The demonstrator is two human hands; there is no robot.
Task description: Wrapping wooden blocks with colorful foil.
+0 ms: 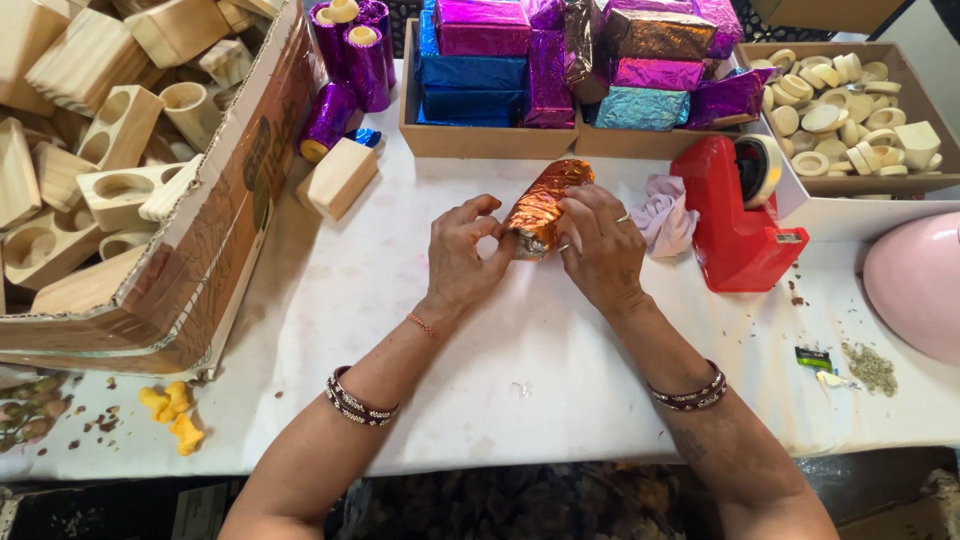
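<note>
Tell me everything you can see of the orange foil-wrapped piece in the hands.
The orange foil-wrapped piece is a roll-like shape covered in shiny, crinkled orange foil. It lies slanted over the white table, its far end pointing toward the boxes. The left hand pinches its near end, where the foil bunches silvery; the right hand covers its right side.

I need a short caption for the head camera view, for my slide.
Both hands, left and right, wrap an orange foil cylinder beside a red tape dispenser.

A craft-packing workshop: a cardboard box of wooden blocks (110, 170), trays of foil-wrapped pieces (560, 70), and a red tape dispenser (735, 215).
</note>
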